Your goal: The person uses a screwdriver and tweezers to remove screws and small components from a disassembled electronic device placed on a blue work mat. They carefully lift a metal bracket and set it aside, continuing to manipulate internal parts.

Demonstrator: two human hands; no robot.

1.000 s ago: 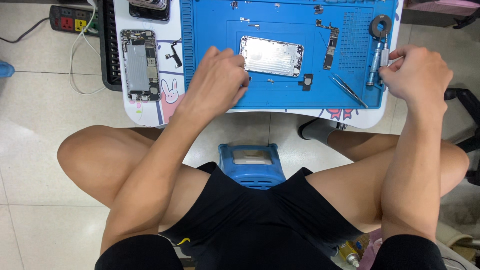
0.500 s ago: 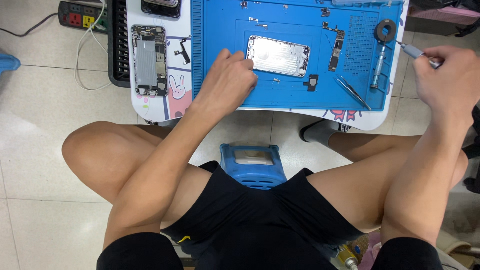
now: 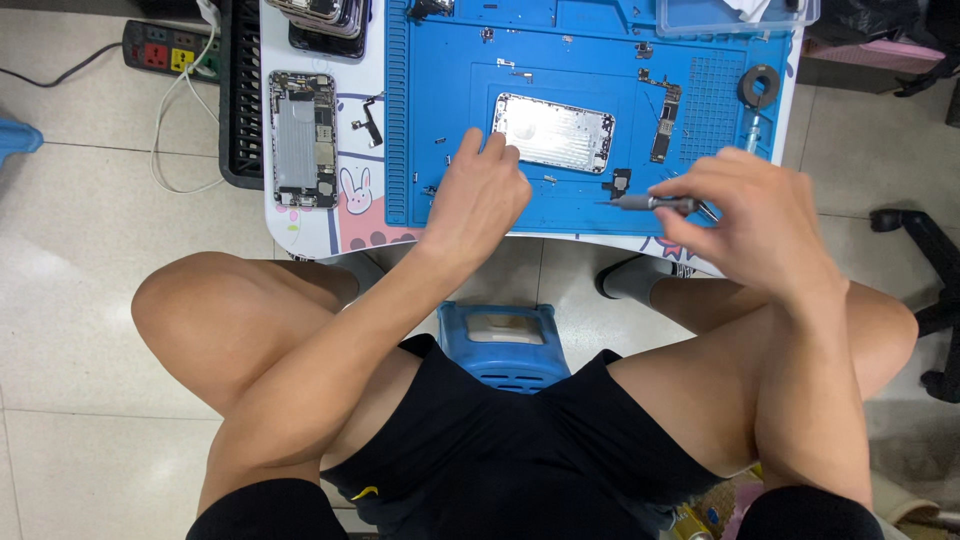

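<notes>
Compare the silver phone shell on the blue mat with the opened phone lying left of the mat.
The silver metal phone shell lies crosswise on the blue work mat, while the opened phone full of parts lies lengthwise on the white table. The shell looks bare and shiny inside; the opened phone shows dark components and a grey plate. The left hand touches the shell's corner; no hand touches the opened phone. Both are flat, rounded rectangles.

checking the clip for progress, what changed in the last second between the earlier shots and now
The right hand took a screwdriver from the right edge of the blue mat and brought it leftward, toward the silver phone housing. The left hand stayed at the housing's left end; the circuit board did not move.
</notes>
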